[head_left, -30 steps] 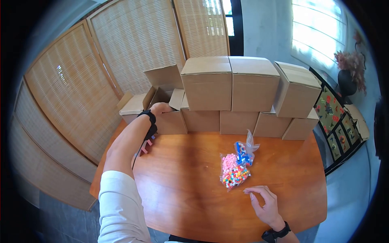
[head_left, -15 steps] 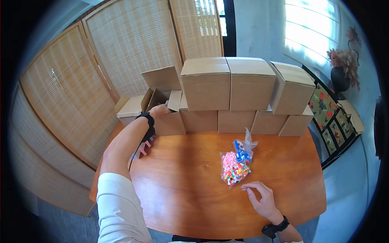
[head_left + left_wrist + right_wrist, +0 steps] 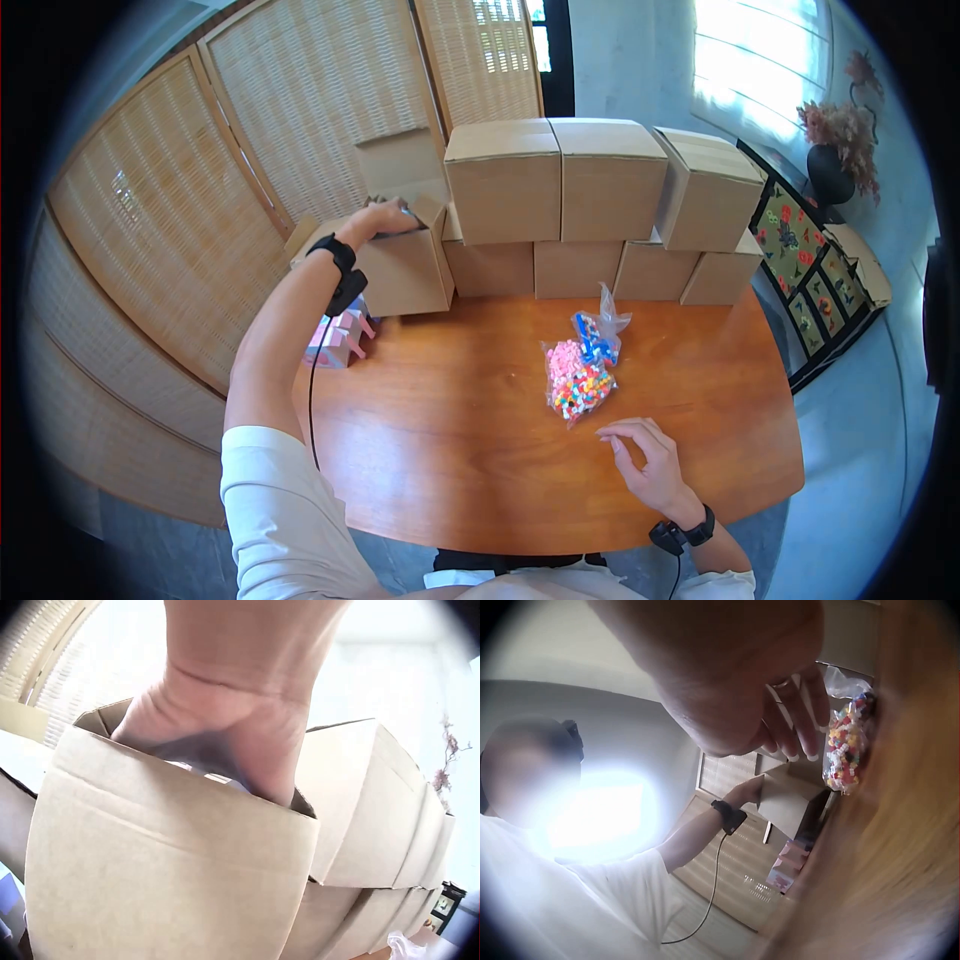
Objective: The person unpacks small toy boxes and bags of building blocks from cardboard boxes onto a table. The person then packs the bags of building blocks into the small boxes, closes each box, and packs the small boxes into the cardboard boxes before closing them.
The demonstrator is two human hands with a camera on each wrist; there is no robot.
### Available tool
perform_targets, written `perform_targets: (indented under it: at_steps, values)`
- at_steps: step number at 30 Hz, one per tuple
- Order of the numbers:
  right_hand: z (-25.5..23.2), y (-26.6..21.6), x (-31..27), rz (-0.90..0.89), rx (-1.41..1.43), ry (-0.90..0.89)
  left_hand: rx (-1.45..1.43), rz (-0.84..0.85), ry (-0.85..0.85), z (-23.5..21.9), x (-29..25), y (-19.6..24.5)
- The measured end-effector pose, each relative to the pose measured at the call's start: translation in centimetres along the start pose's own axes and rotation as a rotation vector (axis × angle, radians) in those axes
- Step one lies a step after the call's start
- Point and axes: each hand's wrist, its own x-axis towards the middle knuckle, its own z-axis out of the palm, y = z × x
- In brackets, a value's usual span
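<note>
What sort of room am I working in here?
Probably a room in a home, or perhaps a small studio: there's a woven screen, a bright window and a dark vase.

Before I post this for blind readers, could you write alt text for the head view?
A person's left hand is at the top of an open cardboard box on the left of a wooden table. To its right, more boxes stand in two stacked rows; the right hand is near clear bags of small colorful pieces.

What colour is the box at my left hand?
Light brown; the left wrist view shows the box best.
</note>
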Motion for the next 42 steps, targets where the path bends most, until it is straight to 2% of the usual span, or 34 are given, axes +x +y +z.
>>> perform_targets:
  at_steps: [3,4,11,13,14,16,19,23,25,26,28,31,32,35,37,39,42]
  values:
    - [-0.1,-0.6,-0.2,-0.02,-0.007,-0.001,-0.154,-0.092,-0.064,-1.9,-4.1,2.3]
    - [0.0,-0.8,-0.3,-0.034,-0.006,0.01,-0.155,-0.089,-0.038,-1.9,-4.6,2.5]
    - [-0.2,-3.2,1.8,-0.161,-0.137,-0.036,-0.285,-0.019,-0.054,-1.5,-4.7,1.8]
    - [0.1,-4.0,3.9,-0.324,-0.193,-0.103,-0.262,-0.064,-0.097,-2.5,-5.4,2.4]
    - [0.6,-4.4,5.2,-0.323,-0.196,-0.106,-0.267,-0.063,-0.097,-2.3,-4.9,1.8]
    - [1.9,-5.3,8.1,-0.457,-0.225,-0.127,-0.332,-0.056,-0.096,-2.4,-3.6,0.4]
    - [4.2,-6.4,12.8,-0.55,-0.275,-0.191,-0.402,-0.059,-0.082,-2.1,-1.8,-1.3]
    - [8.7,-7.3,19.2,-0.603,-0.398,-0.236,-0.38,-0.076,-0.046,-3.8,-5.8,0.9]
    - [11.4,-7.5,22.1,-0.654,-0.534,-0.131,-0.378,-0.031,-0.005,-3.7,-6.5,1.3]
    - [12.7,-7.3,23.3,-0.655,-0.53,-0.133,-0.378,-0.035,-0.006,-3.2,-6.1,1.2]
    - [15.0,-6.6,25.5,-0.683,-0.633,0.008,-0.336,-0.047,0.173,-2.0,-4.8,0.7]
    - [16.5,-5.6,27.3,-0.635,-0.704,0.027,-0.341,-0.071,0.259,-2.2,-5.3,0.9]
    - [16.7,-5.2,27.6,-0.584,-0.69,-0.025,-0.353,-0.083,0.28,-2.5,-5.7,0.9]
    - [17.5,-4.0,28.0,-0.639,-0.705,0.028,-0.406,-0.064,0.362,-3.4,-6.5,0.6]
    - [17.6,-3.5,27.8,-0.65,-0.748,0.007,-0.446,-0.069,0.354,-4.0,-7.3,0.4]
    - [17.7,-3.5,27.6,-0.659,-0.785,-0.012,-0.677,-0.026,0.342,-4.8,-8.5,0.2]
    - [18.5,-2.9,27.8,-0.652,-0.824,-0.079,-0.829,0.024,0.353,-6.2,-11.1,-0.1]
